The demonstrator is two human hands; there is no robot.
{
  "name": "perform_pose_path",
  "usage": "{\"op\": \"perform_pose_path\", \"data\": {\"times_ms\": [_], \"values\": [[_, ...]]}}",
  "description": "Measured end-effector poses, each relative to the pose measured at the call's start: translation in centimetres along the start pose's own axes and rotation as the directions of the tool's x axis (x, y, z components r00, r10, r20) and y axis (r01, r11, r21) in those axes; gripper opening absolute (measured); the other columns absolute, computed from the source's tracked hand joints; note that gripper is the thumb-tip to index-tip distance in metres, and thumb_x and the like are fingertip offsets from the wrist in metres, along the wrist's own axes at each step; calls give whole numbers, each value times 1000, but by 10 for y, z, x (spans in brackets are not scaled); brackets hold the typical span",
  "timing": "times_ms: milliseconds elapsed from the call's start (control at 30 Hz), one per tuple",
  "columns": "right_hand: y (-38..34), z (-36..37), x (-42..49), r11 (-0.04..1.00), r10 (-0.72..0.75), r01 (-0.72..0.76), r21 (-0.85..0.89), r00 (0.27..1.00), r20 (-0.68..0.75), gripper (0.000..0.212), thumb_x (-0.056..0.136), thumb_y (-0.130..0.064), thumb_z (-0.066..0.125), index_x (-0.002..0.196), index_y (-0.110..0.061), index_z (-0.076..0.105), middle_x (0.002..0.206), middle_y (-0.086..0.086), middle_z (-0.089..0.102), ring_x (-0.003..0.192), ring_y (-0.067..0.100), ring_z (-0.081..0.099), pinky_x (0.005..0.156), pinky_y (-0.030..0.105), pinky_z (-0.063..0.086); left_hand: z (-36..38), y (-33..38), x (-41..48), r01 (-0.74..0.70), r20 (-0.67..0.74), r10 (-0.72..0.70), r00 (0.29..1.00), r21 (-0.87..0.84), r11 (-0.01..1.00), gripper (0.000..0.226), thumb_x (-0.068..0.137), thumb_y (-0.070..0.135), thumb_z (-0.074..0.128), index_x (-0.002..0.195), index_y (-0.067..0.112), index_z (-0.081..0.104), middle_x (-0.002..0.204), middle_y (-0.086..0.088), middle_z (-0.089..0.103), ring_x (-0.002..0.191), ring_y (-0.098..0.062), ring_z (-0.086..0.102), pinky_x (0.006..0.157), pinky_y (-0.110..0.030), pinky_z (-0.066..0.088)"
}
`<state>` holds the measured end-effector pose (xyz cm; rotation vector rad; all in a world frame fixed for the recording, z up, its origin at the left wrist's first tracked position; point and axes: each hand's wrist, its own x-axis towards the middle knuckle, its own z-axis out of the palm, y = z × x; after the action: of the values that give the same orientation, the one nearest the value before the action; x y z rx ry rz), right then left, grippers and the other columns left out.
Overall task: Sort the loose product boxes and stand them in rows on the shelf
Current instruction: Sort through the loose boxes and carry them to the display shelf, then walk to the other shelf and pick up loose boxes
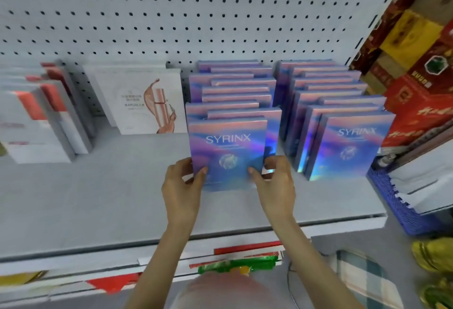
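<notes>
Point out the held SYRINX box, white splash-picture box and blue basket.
held SYRINX box [228, 146]: head view, front face.
white splash-picture box [137, 105]: head view, front face.
blue basket [397, 203]: head view, side wall.

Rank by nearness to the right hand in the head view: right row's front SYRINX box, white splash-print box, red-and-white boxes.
1. The right row's front SYRINX box, just right of the right hand.
2. The white splash-print box, back left.
3. The red-and-white boxes, far left.

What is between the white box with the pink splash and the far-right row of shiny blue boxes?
A second row of SYRINX boxes, whose front box the left hand and right hand hold, in the head view.
</notes>
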<state>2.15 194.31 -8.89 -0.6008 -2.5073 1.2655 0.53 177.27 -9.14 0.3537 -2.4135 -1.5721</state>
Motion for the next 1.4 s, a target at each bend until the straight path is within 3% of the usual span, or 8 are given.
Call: {"op": "perform_pose_path", "data": {"times_ms": [133,433,533,733,867,967,1200,1400], "values": [[4,-2,-16,995,-6,3,100,1000,30,31,87,-27,68,108,-21,46,115,0,51,88,22,61,76,33,45,-10,-6,-21,13,32,-12,999,-6,1000,41,84,22,71,121,17,54,113,-2,56,95,-13,56,81,-23,45],[17,-8,-156,940,-192,96,328,941,277,43,91,-27,64,129,-38,48,117,-18,60,90,6,64,83,24,49,-125,-56,-154,56,-7,-57,998,-69,996,27,91,17,62,116,23,55,95,9,66,84,-1,64,71,-9,47],[39,5,-220,947,-216,53,318,837,503,47,91,-25,63,129,-46,45,113,-19,63,81,0,66,74,19,50,-169,-93,-222,166,-47,-167,985,-34,986,28,88,29,63,114,32,55,91,14,67,86,-10,67,76,-21,50],[26,44,-315,966,-248,59,252,500,830,45,91,-35,62,132,-43,47,123,-23,57,93,-5,62,93,30,50,-259,-136,-329,372,-273,-374,886,-61,926,26,86,34,62,111,34,56,97,11,68,87,-12,67,81,-33,55],[-17,78,-347,948,-317,133,289,349,882,35,92,-34,60,125,-43,50,111,-45,52,101,-15,55,83,6,42,-309,-155,-344,414,-401,-425,812,-118,902,23,83,39,56,106,44,54,100,10,68,90,-13,68,82,-36,54],[-43,117,-373,940,-333,188,285,319,887,32,92,-32,61,121,-42,53,114,-36,55,100,-18,54,80,2,39,-338,-172,-337,420,-390,-439,809,-138,897,23,88,35,60,109,41,54,100,16,66,90,-5,66,80,-20,51],[-126,254,-459,938,-318,219,270,229,920,32,89,-36,65,120,-40,59,120,-17,63,109,-1,59,99,32,49,-485,-244,-286,450,-405,-467,786,-142,882,22,89,23,63,111,26,61,97,16,67,85,7,62,72,-3,42],[-266,374,-534,906,-411,206,370,215,886,34,90,-27,66,123,-32,61,122,-20,62,117,-5,53,103,23,43,-679,-285,-214,441,-479,-391,786,-8,898,25,88,23,65,108,35,58,94,19,67,87,6,62,78,-4,42]]}}
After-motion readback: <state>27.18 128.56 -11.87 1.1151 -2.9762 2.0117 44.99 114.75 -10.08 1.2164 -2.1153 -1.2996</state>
